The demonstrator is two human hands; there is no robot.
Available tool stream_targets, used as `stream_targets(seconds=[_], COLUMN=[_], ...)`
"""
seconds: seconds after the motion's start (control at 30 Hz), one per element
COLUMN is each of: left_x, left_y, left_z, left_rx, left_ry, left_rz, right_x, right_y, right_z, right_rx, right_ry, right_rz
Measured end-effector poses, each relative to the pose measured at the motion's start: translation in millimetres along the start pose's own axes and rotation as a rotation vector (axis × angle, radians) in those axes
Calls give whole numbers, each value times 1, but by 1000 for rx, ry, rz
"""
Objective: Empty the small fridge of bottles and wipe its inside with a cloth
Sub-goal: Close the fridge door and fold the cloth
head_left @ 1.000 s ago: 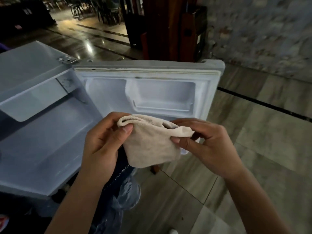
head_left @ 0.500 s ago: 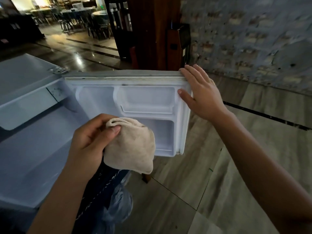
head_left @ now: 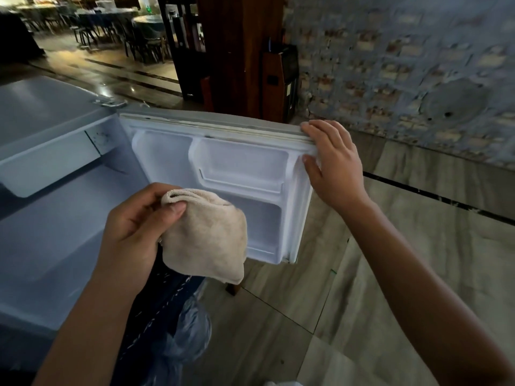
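By moulded door (head_left: 239, 162), folded terry cloth (head_left: 206, 240) — pinched

A: Support surface? 
B: Tiled floor (head_left: 390, 274), grey-brown, dark grout lines.

A: What sits on it? 
B: The small fridge (head_left: 41, 232), door open. Below its door, a clear plastic bag (head_left: 192, 338), possibly resting on the tiles; view poor. Behind the fridge, a wooden cabinet (head_left: 242, 65).
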State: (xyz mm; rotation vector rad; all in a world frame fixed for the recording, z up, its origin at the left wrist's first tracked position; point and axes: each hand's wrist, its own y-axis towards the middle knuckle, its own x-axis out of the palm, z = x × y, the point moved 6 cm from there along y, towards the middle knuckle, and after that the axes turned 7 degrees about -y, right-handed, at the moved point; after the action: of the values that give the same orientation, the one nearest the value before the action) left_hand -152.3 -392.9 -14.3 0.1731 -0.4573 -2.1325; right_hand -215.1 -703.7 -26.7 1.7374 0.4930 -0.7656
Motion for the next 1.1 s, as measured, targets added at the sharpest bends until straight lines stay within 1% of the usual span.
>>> stream_targets(seconds=[0.13, 0.3, 0.43, 0.63, 0.73, 0.8, 0.87, 0.97, 1.1], left_x=[-12, -37, -64, -105, -122, -137, -153, -172, -202], left_y=[-14, -34, -48, -68, -83, -93, -102, -113, -126], left_z=[3, 11, 15, 6, -3, -8, -15, -19, -16], left_rx=[-5, -8, 8, -18, -63, -98, -139, -165, -130], left_ry=[-49, -84, -102, -165, -225, -216, -156, 9, 5], left_rz=[-11, 8, 54, 119, 166, 214, 234, 195, 292], right_x=[-18, -39, -50, -57, -59, -60, -60, -55, -39], right_y=[-27, -54, -74, -91, -96, -99, -101, -102, -100], right_z=[-26, -71, -116, -164, -182, -196, -211, -243, -288], right_rx=[10, 4, -43, -58, -81, -108, -151, -239, -345], right_ry=[20, 156, 280, 413, 460, 476, 488, 514, 609], right_rz=[29, 31, 15, -62, -109, -145, -175, -193, -223])
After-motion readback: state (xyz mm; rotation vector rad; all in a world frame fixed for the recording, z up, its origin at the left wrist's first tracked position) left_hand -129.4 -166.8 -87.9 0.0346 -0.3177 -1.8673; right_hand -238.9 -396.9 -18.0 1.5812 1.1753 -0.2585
